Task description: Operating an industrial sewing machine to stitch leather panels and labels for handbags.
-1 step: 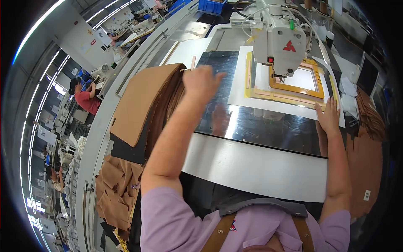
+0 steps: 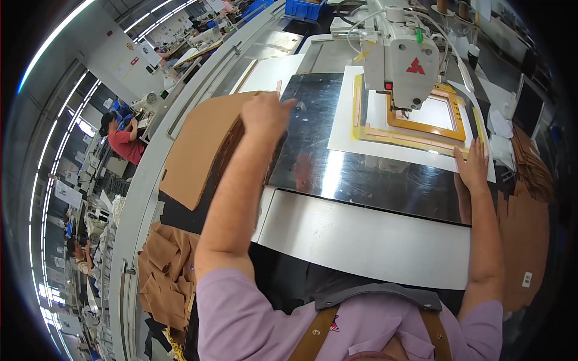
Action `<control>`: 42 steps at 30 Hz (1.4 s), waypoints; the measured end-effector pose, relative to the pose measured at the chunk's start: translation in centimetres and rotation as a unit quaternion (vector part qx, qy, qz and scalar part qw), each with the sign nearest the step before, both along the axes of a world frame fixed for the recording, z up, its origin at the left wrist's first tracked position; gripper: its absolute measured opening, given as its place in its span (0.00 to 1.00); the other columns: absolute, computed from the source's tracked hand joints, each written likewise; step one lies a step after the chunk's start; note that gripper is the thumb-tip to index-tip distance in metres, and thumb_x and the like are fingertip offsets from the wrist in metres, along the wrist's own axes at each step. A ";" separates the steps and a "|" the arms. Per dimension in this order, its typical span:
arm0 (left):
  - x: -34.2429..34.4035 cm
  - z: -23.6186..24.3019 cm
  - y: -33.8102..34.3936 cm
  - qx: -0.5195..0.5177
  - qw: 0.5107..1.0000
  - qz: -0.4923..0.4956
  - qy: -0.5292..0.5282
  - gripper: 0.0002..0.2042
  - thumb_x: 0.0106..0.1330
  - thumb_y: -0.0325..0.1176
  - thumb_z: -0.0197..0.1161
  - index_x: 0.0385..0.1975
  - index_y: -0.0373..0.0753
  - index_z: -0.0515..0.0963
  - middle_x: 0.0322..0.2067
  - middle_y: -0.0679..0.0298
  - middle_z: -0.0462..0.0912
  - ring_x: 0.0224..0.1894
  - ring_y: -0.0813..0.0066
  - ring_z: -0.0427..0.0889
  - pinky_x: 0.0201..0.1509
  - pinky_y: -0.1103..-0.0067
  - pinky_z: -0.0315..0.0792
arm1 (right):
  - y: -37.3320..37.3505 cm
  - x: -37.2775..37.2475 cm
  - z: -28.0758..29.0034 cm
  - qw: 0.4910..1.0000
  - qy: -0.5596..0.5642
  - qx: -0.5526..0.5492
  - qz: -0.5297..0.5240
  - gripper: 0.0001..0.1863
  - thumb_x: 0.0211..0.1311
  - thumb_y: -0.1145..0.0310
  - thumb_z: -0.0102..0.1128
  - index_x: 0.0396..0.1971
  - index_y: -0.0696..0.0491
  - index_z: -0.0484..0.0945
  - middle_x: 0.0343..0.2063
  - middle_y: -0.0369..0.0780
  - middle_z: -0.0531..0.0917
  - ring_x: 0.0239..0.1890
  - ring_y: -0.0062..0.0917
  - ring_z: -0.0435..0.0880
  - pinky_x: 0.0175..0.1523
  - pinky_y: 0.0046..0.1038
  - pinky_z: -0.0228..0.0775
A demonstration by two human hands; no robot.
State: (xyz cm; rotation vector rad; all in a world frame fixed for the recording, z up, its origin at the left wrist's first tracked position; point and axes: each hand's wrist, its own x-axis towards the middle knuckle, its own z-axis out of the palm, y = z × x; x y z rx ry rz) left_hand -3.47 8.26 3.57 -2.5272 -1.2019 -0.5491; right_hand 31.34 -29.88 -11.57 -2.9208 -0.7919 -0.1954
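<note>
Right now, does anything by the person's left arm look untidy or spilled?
Only the rumpled heap of brown sheet material looks untidy: its pieces are creased and bunched, unlike the large, smooth tan panel beyond it. I see no spill.

And there's the plate, mirror-smooth dark metal throwing a hard glare at us, fine scratches across its gloss! Below it we get the table, paler metal with a softer satin sheen. On to the sheet: smooth and matt, paper or thin plastic, we can't quite say from here. The tape on it runs duller, the frame hard and smooth. Now we're over leathery panels, matt on top, rough along the edges, then soft, creased scraps. Painted metal on the machine, plastic for the bin, matt cloth for the shirt!
</note>
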 end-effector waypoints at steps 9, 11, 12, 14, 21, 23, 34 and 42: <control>-19.8 4.2 10.5 -0.299 0.950 0.081 -0.039 0.16 0.51 0.41 0.81 0.33 0.37 0.90 0.29 0.56 0.90 0.33 0.59 0.89 0.41 0.69 0.82 | 0.3 1.1 -0.9 1.000 0.000 0.029 -0.004 0.41 0.75 0.39 0.44 0.73 0.58 0.63 0.77 0.49 0.58 0.80 0.41 0.51 0.79 0.59 0.37; -19.3 3.2 10.2 -0.232 0.970 0.070 -0.019 0.13 0.50 0.39 0.79 0.32 0.38 0.90 0.28 0.55 0.90 0.33 0.59 0.89 0.41 0.68 0.82 | 0.3 1.5 -1.1 1.000 -0.004 0.028 -0.002 0.41 0.75 0.39 0.44 0.73 0.58 0.63 0.77 0.49 0.58 0.80 0.41 0.51 0.78 0.59 0.37; -19.0 2.7 10.1 -0.162 0.985 0.056 0.004 0.11 0.49 0.36 0.78 0.30 0.39 0.90 0.27 0.54 0.89 0.33 0.59 0.89 0.41 0.68 0.82 | 0.3 1.7 -1.4 0.999 -0.004 0.031 -0.003 0.41 0.75 0.39 0.44 0.73 0.57 0.63 0.77 0.49 0.58 0.80 0.41 0.51 0.78 0.60 0.36; -18.9 2.3 10.5 -0.141 0.988 0.063 -0.008 0.09 0.50 0.35 0.76 0.30 0.39 0.90 0.28 0.53 0.89 0.34 0.58 0.89 0.42 0.67 0.82 | 0.2 2.0 -1.6 0.999 -0.007 0.035 -0.005 0.40 0.75 0.39 0.44 0.73 0.57 0.64 0.77 0.49 0.57 0.80 0.42 0.51 0.78 0.60 0.36; -21.3 -0.4 15.4 -0.009 0.943 0.179 -0.281 0.14 0.61 0.37 0.67 0.40 0.32 0.83 0.37 0.44 0.86 0.43 0.49 0.86 0.49 0.63 0.78 | 0.7 1.1 -1.4 0.948 0.073 0.298 0.084 0.30 0.75 0.49 0.55 0.63 0.58 0.74 0.64 0.47 0.75 0.69 0.37 0.70 0.71 0.48 0.60; -19.4 0.0 15.1 -0.009 0.943 0.112 -0.314 0.14 0.65 0.37 0.65 0.41 0.31 0.81 0.37 0.47 0.86 0.41 0.53 0.86 0.48 0.65 0.78 | 1.9 -3.9 0.9 0.824 0.319 0.440 0.161 0.24 0.75 0.53 0.57 0.57 0.58 0.79 0.54 0.43 0.82 0.58 0.28 0.78 0.62 0.33 0.71; -2.4 7.1 -15.7 -0.383 0.726 -0.571 0.010 0.06 0.76 0.31 0.60 0.44 0.36 0.75 0.36 0.63 0.83 0.36 0.75 0.83 0.41 0.80 0.76 | 10.2 -23.7 0.9 0.272 0.734 0.500 0.371 0.23 0.78 0.59 0.54 0.64 0.58 0.71 0.57 0.41 0.80 0.58 0.26 0.82 0.61 0.31 0.76; -3.0 -5.8 -16.2 -0.496 0.785 -0.371 -0.012 0.19 0.66 0.39 0.71 0.52 0.37 0.76 0.42 0.52 0.84 0.43 0.57 0.86 0.47 0.67 0.78 | 1.5 -12.7 2.4 0.406 0.650 0.561 0.312 0.34 0.78 0.44 0.46 0.68 0.58 0.66 0.63 0.47 0.76 0.62 0.29 0.79 0.65 0.35 0.75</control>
